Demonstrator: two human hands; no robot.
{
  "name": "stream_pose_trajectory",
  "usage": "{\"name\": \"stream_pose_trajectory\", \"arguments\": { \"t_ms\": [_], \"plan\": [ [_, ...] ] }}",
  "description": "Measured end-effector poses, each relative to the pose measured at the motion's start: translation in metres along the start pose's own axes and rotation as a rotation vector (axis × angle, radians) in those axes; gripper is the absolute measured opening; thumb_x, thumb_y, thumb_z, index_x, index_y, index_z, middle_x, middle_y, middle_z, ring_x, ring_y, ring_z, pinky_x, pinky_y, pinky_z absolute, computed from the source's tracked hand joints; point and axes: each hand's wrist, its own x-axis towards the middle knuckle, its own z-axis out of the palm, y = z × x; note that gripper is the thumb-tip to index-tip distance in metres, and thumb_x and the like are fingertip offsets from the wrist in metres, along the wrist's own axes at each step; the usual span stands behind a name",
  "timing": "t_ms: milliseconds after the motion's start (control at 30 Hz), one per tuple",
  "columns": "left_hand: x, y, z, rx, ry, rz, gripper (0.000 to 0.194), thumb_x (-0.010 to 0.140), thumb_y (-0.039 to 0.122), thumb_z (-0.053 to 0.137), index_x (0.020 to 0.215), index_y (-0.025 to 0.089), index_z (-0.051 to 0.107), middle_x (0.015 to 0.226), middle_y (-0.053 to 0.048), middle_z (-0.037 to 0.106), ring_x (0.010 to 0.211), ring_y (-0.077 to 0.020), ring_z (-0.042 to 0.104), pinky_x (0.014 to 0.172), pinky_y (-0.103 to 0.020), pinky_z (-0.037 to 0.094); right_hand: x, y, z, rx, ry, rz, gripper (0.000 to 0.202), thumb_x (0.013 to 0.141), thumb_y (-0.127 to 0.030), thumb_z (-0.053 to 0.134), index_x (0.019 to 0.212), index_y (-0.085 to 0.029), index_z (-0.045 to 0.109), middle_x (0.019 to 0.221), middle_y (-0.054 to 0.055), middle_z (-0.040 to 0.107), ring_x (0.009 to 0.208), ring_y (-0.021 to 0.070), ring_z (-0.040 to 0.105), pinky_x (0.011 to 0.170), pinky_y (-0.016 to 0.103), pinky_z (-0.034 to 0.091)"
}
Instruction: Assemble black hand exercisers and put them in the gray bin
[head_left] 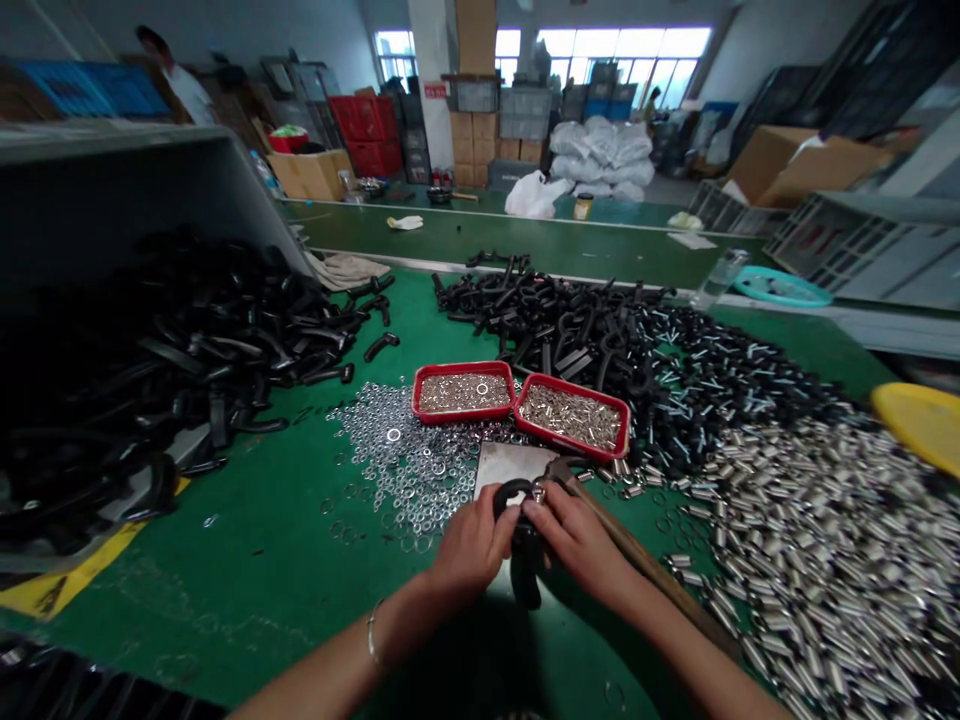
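Note:
My left hand (474,542) is closed on a black curved handle (527,578), whose long arm points down toward me and whose bent end loops up between my hands. My right hand (579,532) pinches a small silver metal piece (538,493) at the top of that handle. Its fingertips partly hide where the two meet. Just beyond my hands lies a flat metal plate (508,462). A hammer (652,572) with a wooden shaft rests on the green table, passing beneath my right forearm.
Two red trays (415,402) of small metal parts stand ahead, beside scattered silver rings (420,480). Black handles (247,340) fill a tipped grey bin at left; more (555,320) are heaped behind the trays. Metal sleeves (840,540) and black parts with screws (697,370) cover the right.

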Motion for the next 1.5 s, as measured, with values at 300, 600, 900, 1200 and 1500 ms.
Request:
{"name": "stream_pose_trajectory", "arguments": {
  "t_ms": [300, 600, 900, 1200, 1500],
  "plan": [
    [-0.029, 0.006, -0.027, 0.284, -0.224, 0.249, 0.056, 0.087, 0.067, 0.054, 0.107, 0.015, 0.058, 0.083, -0.013, 0.071, 0.073, -0.0276, 0.068, 0.064, -0.033, 0.047, -0.031, -0.022, 0.017, -0.033, -0.124, 0.050, 0.029, 0.100, -0.042, 0.044, 0.097, -0.020, 0.063, 0.091, 0.006, 0.071, 0.082, 0.0209, 0.064, 0.074, 0.029, 0.046],
    [0.014, -0.015, -0.030, 0.072, -0.168, 0.021, 0.052, 0.081, 0.063, 0.064, 0.109, 0.020, 0.060, 0.082, -0.008, 0.070, 0.074, -0.0263, 0.066, 0.063, -0.030, 0.043, -0.014, 0.020, -0.035, -0.599, 0.139, -0.039, 0.031, 0.098, -0.038, 0.050, 0.117, -0.018, 0.063, 0.112, 0.014, 0.069, 0.103, 0.0293, 0.060, 0.089, 0.039, 0.042],
    [0.067, -0.011, -0.022, 0.498, -0.201, 0.077, 0.046, 0.091, 0.057, 0.055, 0.114, 0.018, 0.059, 0.097, -0.013, 0.072, 0.089, -0.0322, 0.069, 0.074, -0.036, 0.049, -0.008, 0.063, -0.050, -0.710, 0.209, -0.092, 0.030, 0.099, -0.032, 0.046, 0.112, -0.014, 0.065, 0.102, 0.013, 0.069, 0.095, 0.0259, 0.061, 0.085, 0.035, 0.045],
    [0.103, -0.002, -0.015, 0.590, -0.109, 0.455, 0.026, 0.098, 0.039, 0.051, 0.098, 0.017, 0.065, 0.097, -0.009, 0.068, 0.094, -0.0248, 0.064, 0.083, -0.035, 0.050, -0.095, 0.105, -0.125, -0.704, 0.393, -0.065, 0.038, 0.100, -0.041, 0.043, 0.123, -0.017, 0.062, 0.108, 0.013, 0.069, 0.095, 0.0288, 0.062, 0.084, 0.041, 0.049],
    [0.204, 0.039, 0.006, 0.733, -0.115, 0.530, 0.012, 0.088, 0.014, 0.059, 0.087, 0.014, 0.071, 0.096, -0.014, 0.070, 0.096, -0.0270, 0.065, 0.085, -0.037, 0.047, -0.007, 0.079, -0.138, -0.932, 0.398, -0.211, 0.029, 0.099, -0.035, 0.049, 0.116, -0.020, 0.067, 0.108, 0.013, 0.064, 0.099, 0.0267, 0.055, 0.088, 0.040, 0.043]
  ]
}}
